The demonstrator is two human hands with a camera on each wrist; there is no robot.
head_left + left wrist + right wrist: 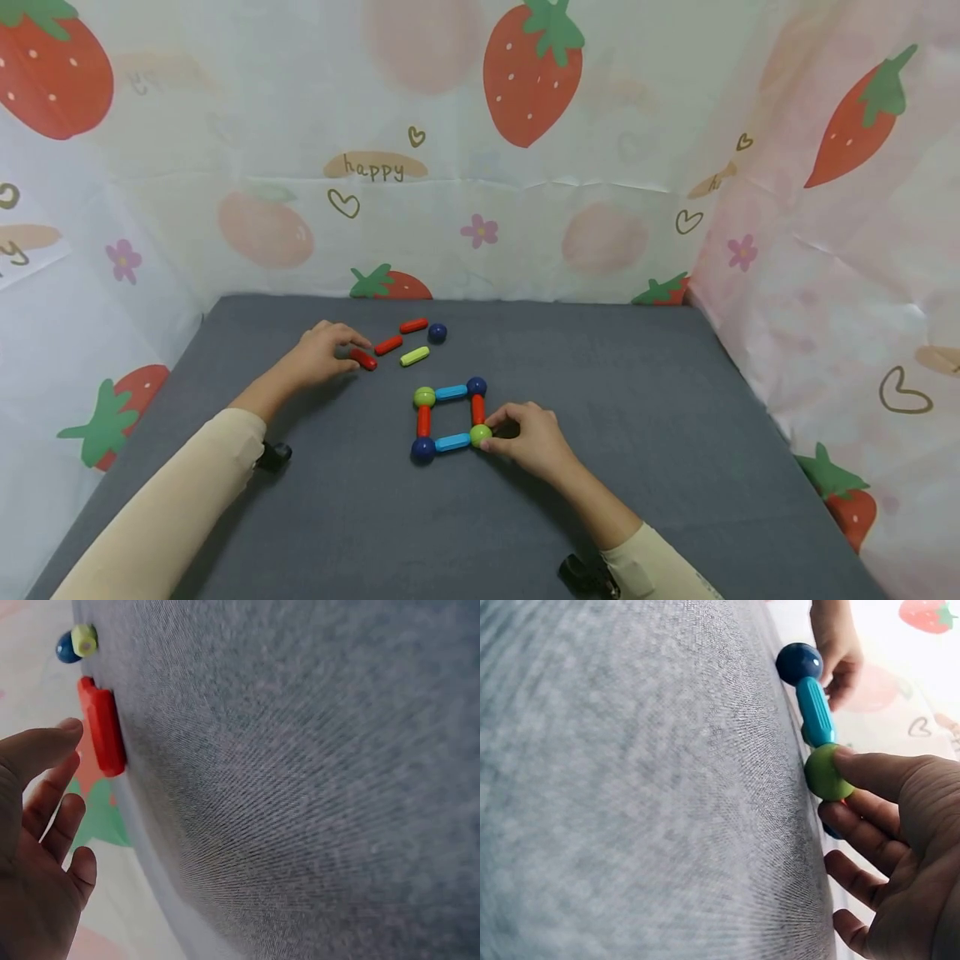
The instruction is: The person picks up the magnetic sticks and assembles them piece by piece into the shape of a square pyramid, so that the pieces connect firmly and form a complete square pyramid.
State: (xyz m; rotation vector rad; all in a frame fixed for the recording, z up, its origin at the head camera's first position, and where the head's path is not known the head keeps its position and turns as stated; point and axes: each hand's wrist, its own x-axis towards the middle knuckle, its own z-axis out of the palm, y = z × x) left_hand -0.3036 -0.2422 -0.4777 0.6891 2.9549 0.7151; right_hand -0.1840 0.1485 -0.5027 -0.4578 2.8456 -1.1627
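Observation:
In the head view, a square of magnetic rods and balls lies on the cloth: two light blue rods [452, 442], two red rods [424, 421], two dark blue balls [423, 450] and two green balls. My right hand [534, 442] pinches the near right green ball [826, 772] between thumb and fingers. At the upper left, my left hand [322, 354] is around the near end of a loose red rod [363, 359]. In the left wrist view its thumb and relaxed fingers [56, 799] look just short of that red rod [109, 733].
Beyond the square lie two more loose red rods [388, 345], a yellow-green rod [415, 357] and a dark blue ball [437, 333]. A grey cloth [637, 400] covers the table. Strawberry-print curtains [465, 108] stand behind it and at both sides.

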